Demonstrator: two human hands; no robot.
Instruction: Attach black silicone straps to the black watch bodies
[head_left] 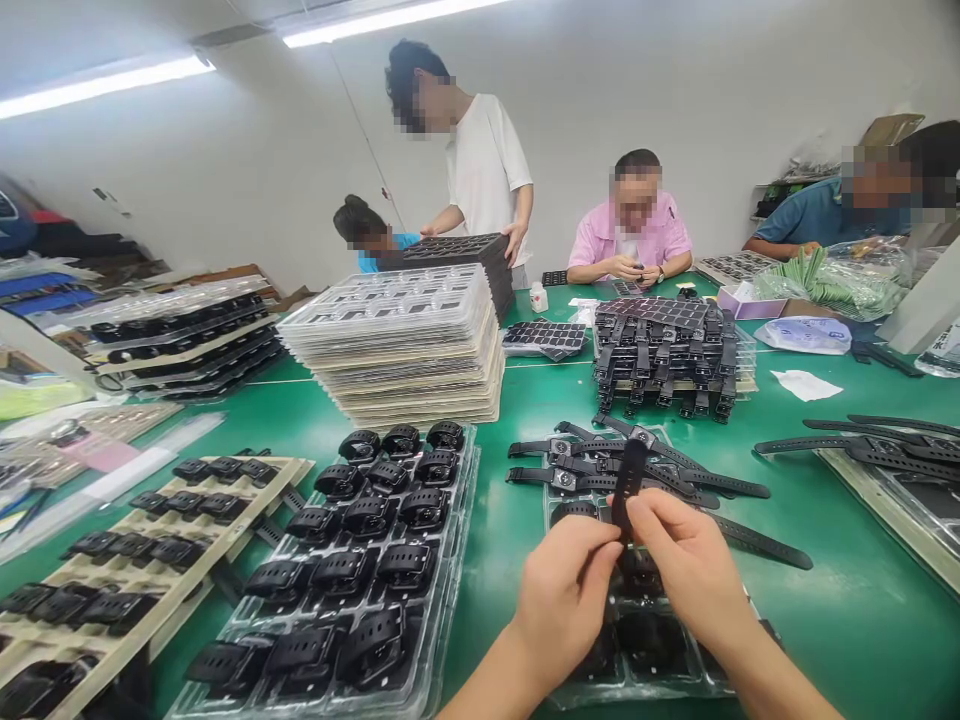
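Both my hands grip one black smartwatch (628,480), its perforated strap standing up between them. My left hand (566,585) pinches the strap from the left side. From the right, the fingers and thumb of my right hand (686,560) close on it too. Beneath my hands lies a clear plastic tray (637,692) with black watches in its pockets, partly hidden by my wrists. Several loose watches with straps stretched out (592,462) lie across the tray's far end.
To the left stand a clear tray of buckled watches (367,560) and a beige tray of watches (150,540). Behind rise a tall stack of trays (397,350) and a pile of watches (664,350). Co-workers (630,220) are across the green table (855,620).
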